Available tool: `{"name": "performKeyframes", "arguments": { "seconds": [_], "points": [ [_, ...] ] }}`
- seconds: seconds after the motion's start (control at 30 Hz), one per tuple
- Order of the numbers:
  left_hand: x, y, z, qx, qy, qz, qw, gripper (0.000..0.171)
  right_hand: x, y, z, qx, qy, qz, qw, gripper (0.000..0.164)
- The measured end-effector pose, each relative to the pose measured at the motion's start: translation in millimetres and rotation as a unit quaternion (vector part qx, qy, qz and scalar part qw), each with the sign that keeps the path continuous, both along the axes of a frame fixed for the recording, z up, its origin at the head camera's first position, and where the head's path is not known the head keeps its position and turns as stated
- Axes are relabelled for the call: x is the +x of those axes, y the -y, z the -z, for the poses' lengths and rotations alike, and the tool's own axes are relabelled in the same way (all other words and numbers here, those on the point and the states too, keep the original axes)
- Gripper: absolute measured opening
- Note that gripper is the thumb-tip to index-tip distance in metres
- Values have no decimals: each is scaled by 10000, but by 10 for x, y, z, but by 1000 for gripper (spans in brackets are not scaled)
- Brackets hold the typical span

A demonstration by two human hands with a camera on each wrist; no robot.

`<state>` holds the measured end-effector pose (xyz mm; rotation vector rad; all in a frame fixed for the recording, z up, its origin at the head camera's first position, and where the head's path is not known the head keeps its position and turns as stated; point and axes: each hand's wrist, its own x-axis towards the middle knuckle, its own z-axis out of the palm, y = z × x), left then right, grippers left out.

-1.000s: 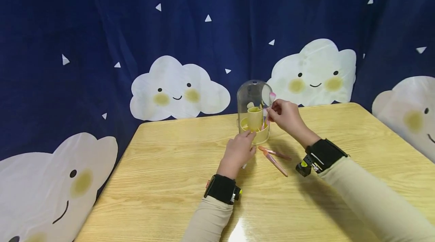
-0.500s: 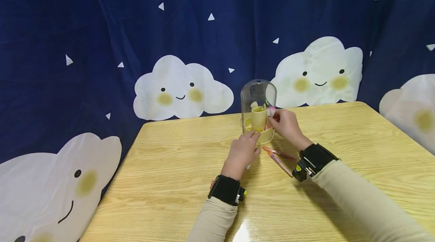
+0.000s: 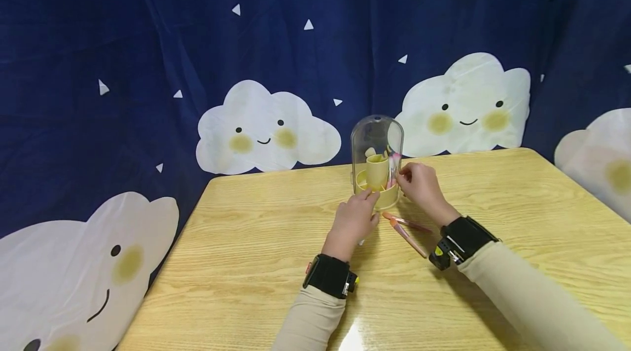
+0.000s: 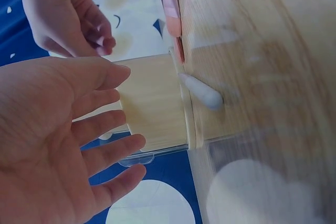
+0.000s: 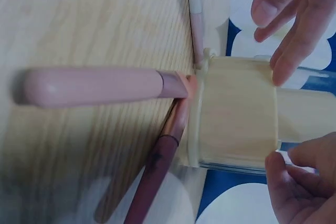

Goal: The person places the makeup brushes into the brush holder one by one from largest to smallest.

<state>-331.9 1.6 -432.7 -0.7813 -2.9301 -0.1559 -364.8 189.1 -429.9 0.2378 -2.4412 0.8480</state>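
Yellow holder [image 3: 388, 196] | left hand [image 3: 353, 222] touching it | right hand [image 3: 420, 184] beside brushes [image 3: 393, 167]

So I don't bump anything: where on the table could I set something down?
Bare table stretches from the left hand to the left edge, and from the right hand to the right edge. Crowded: around the yellow organizer, with hands and brushes close by.

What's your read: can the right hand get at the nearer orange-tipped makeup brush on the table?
Probably yes: the makeup brush lies in front of the yellow organizer, its handle uncovered. The right hand is at the organizer's side, so would likely need to draw back first.
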Motion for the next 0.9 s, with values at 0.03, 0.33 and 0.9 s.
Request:
{"name": "performKeyframes", "arguments": {
  "seconds": [0.03,0.33,0.9],
  "points": [
    [2,-2,1,6,4,1,10000,54,25,2,-1,57,-25,15,10000,12],
    [-10,-14,-1,-125,12,-40,9999,54,306,80,-49,1206,389,-905,9878,21],
    [-47,48,47,279,-3,-188,9994,63,476,207,18,2086,480,-713,9742,34]
  ]
}}
